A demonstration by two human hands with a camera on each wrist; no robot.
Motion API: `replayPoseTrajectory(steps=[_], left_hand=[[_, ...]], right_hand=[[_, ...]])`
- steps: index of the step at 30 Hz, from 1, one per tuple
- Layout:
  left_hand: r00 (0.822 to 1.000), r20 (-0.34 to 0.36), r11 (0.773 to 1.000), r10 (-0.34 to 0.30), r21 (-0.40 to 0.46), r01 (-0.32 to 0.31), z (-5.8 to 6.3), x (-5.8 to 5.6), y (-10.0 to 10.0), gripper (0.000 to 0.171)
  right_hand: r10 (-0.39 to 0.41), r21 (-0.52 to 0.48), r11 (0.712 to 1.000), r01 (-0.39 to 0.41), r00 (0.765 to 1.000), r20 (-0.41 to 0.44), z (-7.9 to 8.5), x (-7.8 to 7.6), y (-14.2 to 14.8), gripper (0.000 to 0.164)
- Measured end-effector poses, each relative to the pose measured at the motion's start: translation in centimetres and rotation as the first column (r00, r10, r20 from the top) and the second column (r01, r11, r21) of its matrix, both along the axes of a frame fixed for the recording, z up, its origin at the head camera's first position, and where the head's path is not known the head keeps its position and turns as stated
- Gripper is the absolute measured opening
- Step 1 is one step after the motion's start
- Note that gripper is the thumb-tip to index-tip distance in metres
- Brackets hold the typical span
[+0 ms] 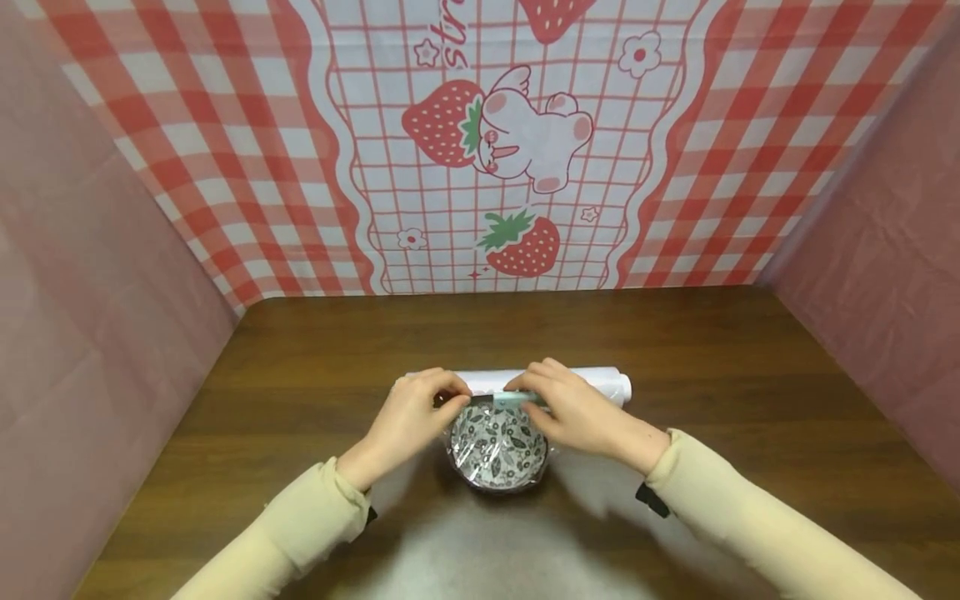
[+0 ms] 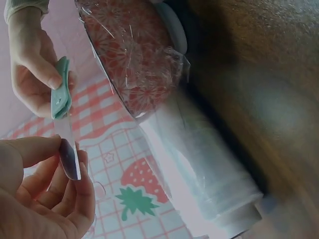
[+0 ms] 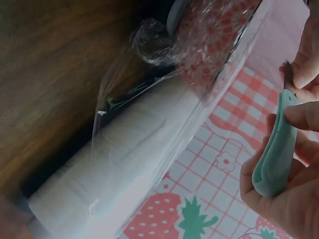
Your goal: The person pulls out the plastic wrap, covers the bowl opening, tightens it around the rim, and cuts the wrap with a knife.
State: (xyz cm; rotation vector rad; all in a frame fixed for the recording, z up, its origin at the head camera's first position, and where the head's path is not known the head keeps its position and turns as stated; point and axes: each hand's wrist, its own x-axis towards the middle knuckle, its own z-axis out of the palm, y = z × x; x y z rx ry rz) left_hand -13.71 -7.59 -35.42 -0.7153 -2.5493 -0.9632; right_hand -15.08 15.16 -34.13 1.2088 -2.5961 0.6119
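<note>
Over the far rim of a bowl (image 1: 498,454), both hands hold a folding knife with a mint-green handle (image 3: 278,154). My left hand (image 1: 415,414) pinches its blade (image 2: 70,152) between thumb and fingers, and the blade stands out of the handle. The handle lies in the grip of my right hand (image 1: 576,410), thumb along its side. Clear plastic wrap covers the bowl, which is leaf-patterned inside and red-patterned outside. Just behind it lies a roll of plastic wrap (image 2: 199,159), from which a loose film (image 3: 117,99) hangs near the bowl's side.
Everything stands on a brown wooden table (image 1: 315,333). A red-and-white checked cloth with strawberries (image 1: 525,246) rises at the back. Pink cloth walls (image 1: 97,292) flank the table on both sides.
</note>
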Motion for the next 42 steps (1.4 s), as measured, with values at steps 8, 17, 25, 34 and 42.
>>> replayPoseTrajectory(steps=[8, 17, 25, 34, 42], left_hand=[[0.999, 0.03, 0.995, 0.044, 0.084, -0.047, -0.8, -0.4, -1.0, 0.007], [0.988, 0.018, 0.973, 0.15, 0.177, -0.151, -0.9, -0.6, -2.7, 0.006], [0.929, 0.242, 0.927, 0.281, 0.183, -0.328, -1.9, 0.4, -3.8, 0.004], [0.69, 0.723, 0.839, -0.017, 0.385, -0.383, -3.6, 1.9, -2.9, 0.015], [0.582, 0.792, 0.734, -0.183, 0.504, -0.455, -5.1, 2.5, -1.8, 0.027]], right_hand=[[0.023, 0.034, 0.999, -0.025, 0.998, 0.054, -0.2, -1.2, -0.5, 0.017], [0.012, 0.058, 0.998, -0.013, 1.0, 0.01, -0.5, -2.2, -0.3, 0.018], [-0.015, 0.042, 0.999, 0.012, 0.997, 0.074, -0.4, -3.7, -0.5, 0.017], [-0.034, 0.054, 0.998, 0.027, 0.992, 0.123, -0.7, -4.8, -1.2, 0.014], [0.022, 0.07, 0.997, -0.032, 0.99, 0.14, -1.3, -5.6, -2.0, 0.014]])
